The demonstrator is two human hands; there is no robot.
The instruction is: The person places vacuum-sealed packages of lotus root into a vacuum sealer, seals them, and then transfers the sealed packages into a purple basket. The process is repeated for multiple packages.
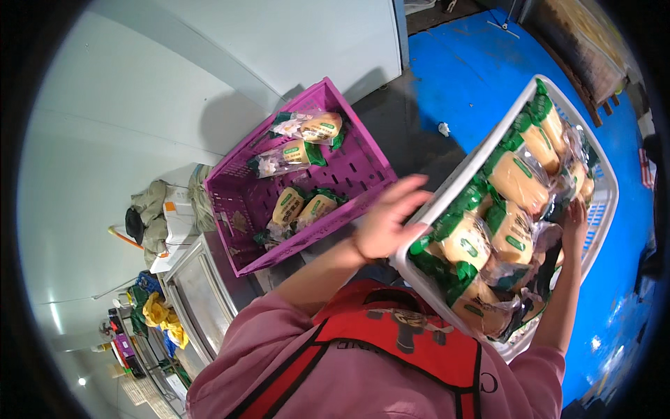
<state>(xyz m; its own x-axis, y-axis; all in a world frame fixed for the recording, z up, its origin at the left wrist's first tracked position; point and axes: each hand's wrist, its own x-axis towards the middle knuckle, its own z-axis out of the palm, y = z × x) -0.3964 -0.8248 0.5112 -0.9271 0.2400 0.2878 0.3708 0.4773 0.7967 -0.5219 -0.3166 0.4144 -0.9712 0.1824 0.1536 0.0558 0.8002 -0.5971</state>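
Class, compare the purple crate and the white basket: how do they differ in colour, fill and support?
The purple crate is magenta; the white basket is white. The crate holds a few packs; the basket is heaped. The crate rests on a surface; the left hand and right hand carry the basket. Both are perforated plastic.

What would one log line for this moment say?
left hand: on white basket rim | right hand: inside basket among packaged corn | purple crate: few packs

White wall panels [174, 84] meet a blue floor [474, 63], perhaps wet with glare.
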